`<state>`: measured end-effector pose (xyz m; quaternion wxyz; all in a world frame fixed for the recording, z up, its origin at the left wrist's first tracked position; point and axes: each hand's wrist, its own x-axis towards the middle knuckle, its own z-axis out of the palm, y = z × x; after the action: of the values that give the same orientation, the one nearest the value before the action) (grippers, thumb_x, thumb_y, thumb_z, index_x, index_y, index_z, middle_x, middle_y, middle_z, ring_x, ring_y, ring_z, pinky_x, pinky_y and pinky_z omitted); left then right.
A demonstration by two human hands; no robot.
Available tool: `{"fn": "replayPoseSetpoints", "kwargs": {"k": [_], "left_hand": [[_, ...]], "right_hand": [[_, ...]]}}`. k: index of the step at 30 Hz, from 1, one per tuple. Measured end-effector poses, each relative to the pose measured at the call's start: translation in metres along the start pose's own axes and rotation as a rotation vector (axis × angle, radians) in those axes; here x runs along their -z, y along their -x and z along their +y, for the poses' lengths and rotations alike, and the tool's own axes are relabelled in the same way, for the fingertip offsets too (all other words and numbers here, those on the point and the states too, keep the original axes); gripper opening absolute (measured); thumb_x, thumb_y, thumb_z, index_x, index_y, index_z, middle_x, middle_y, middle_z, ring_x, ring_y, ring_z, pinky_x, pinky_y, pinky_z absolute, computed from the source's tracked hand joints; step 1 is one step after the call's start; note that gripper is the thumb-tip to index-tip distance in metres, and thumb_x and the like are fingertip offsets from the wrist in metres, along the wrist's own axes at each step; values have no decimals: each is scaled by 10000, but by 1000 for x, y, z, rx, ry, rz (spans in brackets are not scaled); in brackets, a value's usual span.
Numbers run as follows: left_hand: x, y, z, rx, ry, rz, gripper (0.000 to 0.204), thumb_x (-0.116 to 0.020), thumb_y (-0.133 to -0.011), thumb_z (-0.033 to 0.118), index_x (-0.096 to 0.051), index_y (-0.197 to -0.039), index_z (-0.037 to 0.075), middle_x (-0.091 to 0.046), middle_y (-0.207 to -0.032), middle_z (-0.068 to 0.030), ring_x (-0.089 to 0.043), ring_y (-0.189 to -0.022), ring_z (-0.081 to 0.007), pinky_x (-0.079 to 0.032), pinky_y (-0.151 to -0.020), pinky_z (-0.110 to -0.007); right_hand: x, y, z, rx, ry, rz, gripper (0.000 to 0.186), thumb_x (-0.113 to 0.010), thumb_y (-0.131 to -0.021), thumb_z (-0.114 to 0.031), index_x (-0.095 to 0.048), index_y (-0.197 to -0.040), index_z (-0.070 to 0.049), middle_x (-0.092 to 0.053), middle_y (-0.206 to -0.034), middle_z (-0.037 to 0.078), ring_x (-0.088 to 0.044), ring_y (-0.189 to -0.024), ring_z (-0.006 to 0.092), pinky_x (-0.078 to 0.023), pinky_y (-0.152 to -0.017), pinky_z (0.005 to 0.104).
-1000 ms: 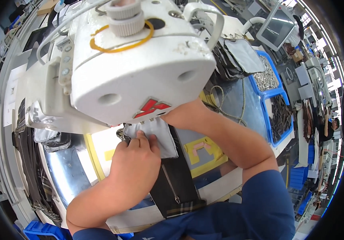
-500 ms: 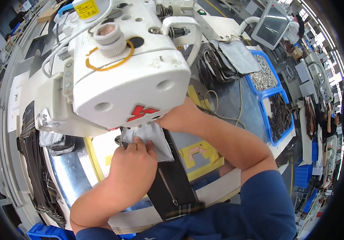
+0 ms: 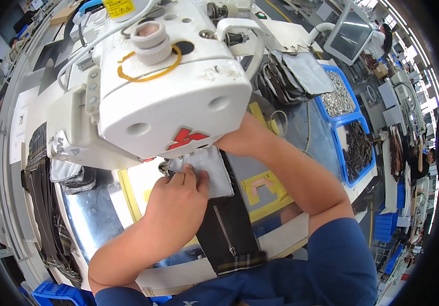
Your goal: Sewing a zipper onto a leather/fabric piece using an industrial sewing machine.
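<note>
A light grey fabric piece (image 3: 219,176) lies under the front of a white sewing machine head (image 3: 173,97), on top of a black fabric strip (image 3: 229,224) with a metal zipper (image 3: 223,229). My left hand (image 3: 181,196) presses down on the grey piece, its fingers apart and their tips near the machine's lower edge. On the far right side of the strip, my right hand (image 3: 237,138) reaches beneath the machine head, which hides its fingers. Whatever they touch there cannot be seen. The strip's near end rests close to my body.
To the left lie small grey pieces (image 3: 69,173) and long dark strips (image 3: 46,214). A stack of grey-faced pieces (image 3: 298,76) stands at the back right. Beside it, blue trays hold silvery metal parts (image 3: 338,94) and dark strips (image 3: 357,150). Yellow tape (image 3: 255,201) marks the work plate.
The view has shifted a little, so the machine, fabric and zipper appear slightly higher and further right. My left hand stays on the grey piece; my right remains partly behind the machine head.
</note>
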<state>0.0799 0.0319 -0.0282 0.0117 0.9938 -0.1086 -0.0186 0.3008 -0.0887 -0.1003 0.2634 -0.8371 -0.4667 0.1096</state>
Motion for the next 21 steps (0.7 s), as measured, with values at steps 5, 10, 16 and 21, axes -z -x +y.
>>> {"fn": "replayPoseSetpoints", "kwargs": {"k": [5, 10, 16, 21], "left_hand": [[1, -1, 1, -25, 35, 1, 583, -699, -775, 113, -680, -1341, -23, -687, -1304, -309, -739, -980, -292, -584, -778, -380], [-3, 0, 1, -32, 23, 19, 592, -714, -770, 121, -678, -1342, -29, -683, -1306, -315, -734, -1002, -302, -586, -793, -383], [0, 2, 0, -35, 23, 27, 604, -719, -773, 125, -668, -1353, -35, -678, -1307, -316, -729, -1017, -314, -586, -814, -391], [-8, -6, 4, -34, 37, 26, 593, -746, -786, 158, -660, -1347, -14, -672, -1313, -290, -722, -1052, -329, -586, -845, -418]], "right_hand": [[5, 3, 7, -61, -113, 1, 204, -719, -784, -186, -790, -854, -8, -755, -880, 232, -739, -909, 420, -592, -857, 497], [1, 0, 10, -40, -38, -6, 206, -718, -802, -200, -798, -864, -21, -758, -868, 220, -741, -894, 415, -594, -846, 495], [1, 1, 1, -86, 24, -8, 208, -716, -817, -215, -804, -879, -36, -763, -880, 209, -742, -886, 415, -597, -833, 496], [26, 14, -17, -147, 79, 6, 242, -695, -805, -234, -800, -891, -32, -768, -923, 214, -743, -902, 432, -599, -839, 516]]}}
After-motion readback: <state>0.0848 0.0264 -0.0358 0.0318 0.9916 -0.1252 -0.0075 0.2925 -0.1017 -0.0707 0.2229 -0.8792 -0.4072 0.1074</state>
